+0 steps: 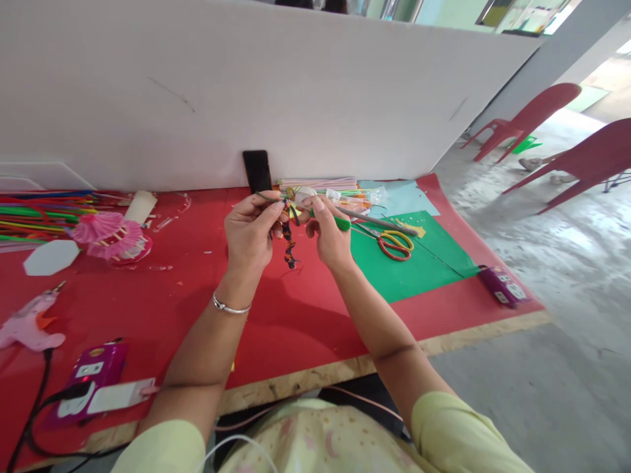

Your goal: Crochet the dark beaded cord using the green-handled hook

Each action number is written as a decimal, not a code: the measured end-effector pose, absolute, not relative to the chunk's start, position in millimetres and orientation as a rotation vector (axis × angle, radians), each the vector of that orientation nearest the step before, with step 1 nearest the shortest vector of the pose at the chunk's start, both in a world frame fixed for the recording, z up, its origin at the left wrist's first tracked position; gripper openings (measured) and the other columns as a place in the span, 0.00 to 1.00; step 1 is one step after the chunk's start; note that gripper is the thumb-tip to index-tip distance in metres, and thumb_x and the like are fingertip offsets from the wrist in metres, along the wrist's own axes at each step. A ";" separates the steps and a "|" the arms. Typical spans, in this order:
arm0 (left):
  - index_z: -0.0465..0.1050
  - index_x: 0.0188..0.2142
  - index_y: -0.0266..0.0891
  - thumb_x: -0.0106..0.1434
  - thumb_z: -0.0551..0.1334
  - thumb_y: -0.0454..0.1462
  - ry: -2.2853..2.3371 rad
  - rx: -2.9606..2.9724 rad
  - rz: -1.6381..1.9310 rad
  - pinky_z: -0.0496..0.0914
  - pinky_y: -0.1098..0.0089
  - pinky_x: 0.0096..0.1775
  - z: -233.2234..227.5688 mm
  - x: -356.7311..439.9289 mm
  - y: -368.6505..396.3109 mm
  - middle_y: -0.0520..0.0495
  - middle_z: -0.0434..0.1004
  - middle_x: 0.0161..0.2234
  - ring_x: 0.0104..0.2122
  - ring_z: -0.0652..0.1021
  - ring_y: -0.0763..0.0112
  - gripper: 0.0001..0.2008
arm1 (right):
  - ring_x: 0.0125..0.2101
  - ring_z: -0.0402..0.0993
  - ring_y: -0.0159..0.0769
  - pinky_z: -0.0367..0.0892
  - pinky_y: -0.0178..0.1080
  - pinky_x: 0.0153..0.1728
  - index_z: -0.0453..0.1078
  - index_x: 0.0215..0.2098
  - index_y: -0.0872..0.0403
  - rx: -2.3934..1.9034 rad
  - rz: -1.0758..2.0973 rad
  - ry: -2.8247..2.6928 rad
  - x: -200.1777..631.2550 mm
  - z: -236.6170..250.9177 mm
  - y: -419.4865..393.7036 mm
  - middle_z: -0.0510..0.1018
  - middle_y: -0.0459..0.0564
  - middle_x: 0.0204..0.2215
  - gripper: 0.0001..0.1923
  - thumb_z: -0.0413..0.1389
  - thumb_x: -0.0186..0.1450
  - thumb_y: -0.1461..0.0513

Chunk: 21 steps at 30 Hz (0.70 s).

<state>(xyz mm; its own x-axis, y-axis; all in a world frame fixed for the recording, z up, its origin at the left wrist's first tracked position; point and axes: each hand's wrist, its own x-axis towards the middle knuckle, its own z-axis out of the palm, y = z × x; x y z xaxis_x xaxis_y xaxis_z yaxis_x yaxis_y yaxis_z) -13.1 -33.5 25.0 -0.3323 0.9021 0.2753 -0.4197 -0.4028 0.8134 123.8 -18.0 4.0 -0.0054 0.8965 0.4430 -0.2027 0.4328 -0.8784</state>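
My left hand (251,226) pinches a dark twisted strip (289,244) with orange flecks, which dangles below the fingers over the table. My right hand (331,236) is closed around a tool with a green handle (343,224); fingers hide most of it, so its exact kind does not show. The two hands are close together above the red tabletop, fingertips nearly meeting at the strip's upper end. To the right of them, scissors (396,246) with red and yellow handles lie on a green sheet (419,276).
A pink glue gun (34,322) and a purple power strip (91,381) with cables lie at left. Coloured pipe cleaners (44,220) and a pink ruffled ornament (111,236) are behind them. A phone (257,172) leans against the white panel (296,92).
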 end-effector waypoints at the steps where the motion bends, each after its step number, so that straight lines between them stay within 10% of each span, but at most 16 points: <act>1: 0.86 0.34 0.41 0.50 0.78 0.35 0.795 0.928 1.860 0.63 0.78 0.18 25.0 -13.0 -33.5 0.53 0.81 0.22 0.20 0.77 0.77 0.10 | 0.28 0.70 0.31 0.65 0.34 0.23 0.80 0.40 0.49 -0.707 0.994 -1.280 123.9 4.3 -18.2 0.75 0.46 0.31 0.27 0.59 0.72 0.36; 21: 0.88 0.44 0.42 0.48 0.83 0.37 0.862 1.057 1.718 0.64 0.77 0.19 21.2 -23.0 -29.5 0.52 0.86 0.28 0.17 0.71 0.81 0.22 | 0.29 0.79 0.30 0.72 0.31 0.24 0.74 0.38 0.50 -0.696 1.153 -1.378 117.1 0.8 -25.1 0.78 0.46 0.32 0.32 0.54 0.72 0.32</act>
<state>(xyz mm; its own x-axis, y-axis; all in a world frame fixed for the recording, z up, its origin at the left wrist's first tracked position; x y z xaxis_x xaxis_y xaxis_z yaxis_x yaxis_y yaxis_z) -23.0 -29.5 21.2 -0.2155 0.9361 0.2779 -0.3364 -0.3383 0.8789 117.1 -25.1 0.8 -0.1724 0.9092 0.3791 -0.2127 0.3414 -0.9155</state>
